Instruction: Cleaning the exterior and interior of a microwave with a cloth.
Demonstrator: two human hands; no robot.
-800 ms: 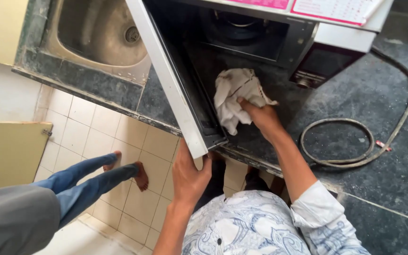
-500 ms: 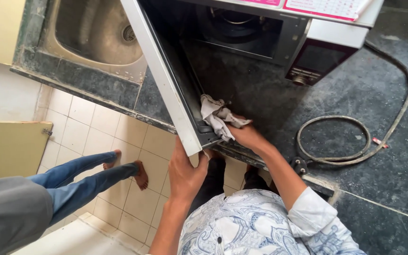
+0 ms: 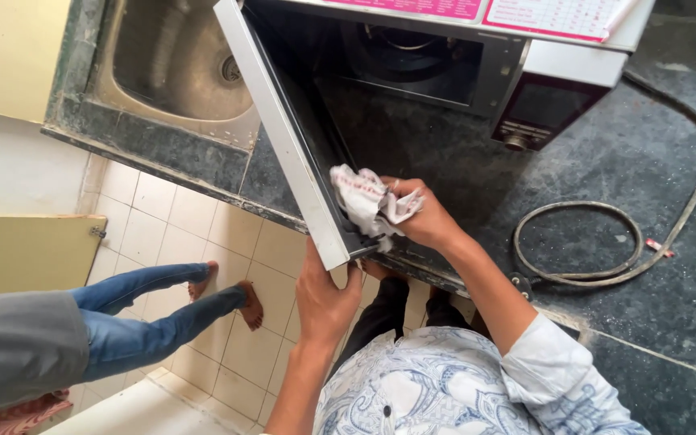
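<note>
Hands at an open microwave door, one bracing it, one wiping with a rag.

Left hand (image 3: 325, 300) has its grip closed round the lower corner of the white microwave door (image 3: 279, 129), which stands swung open over the edge of the dark stone bench (image 3: 646, 266). Right hand (image 3: 422, 216) holds a crumpled white cloth (image 3: 366, 201) in a tight grip, pressing it against the door's inner face near the bottom corner. Behind sits the microwave (image 3: 477, 56) with its dark cavity open. A grey cable (image 3: 606, 242) lies coiled on the bench to the right; a steel sink (image 3: 175, 60) is at the left. Another person's legs in blue jeans (image 3: 155, 310) stand on the tiled floor (image 3: 227, 354).
</note>
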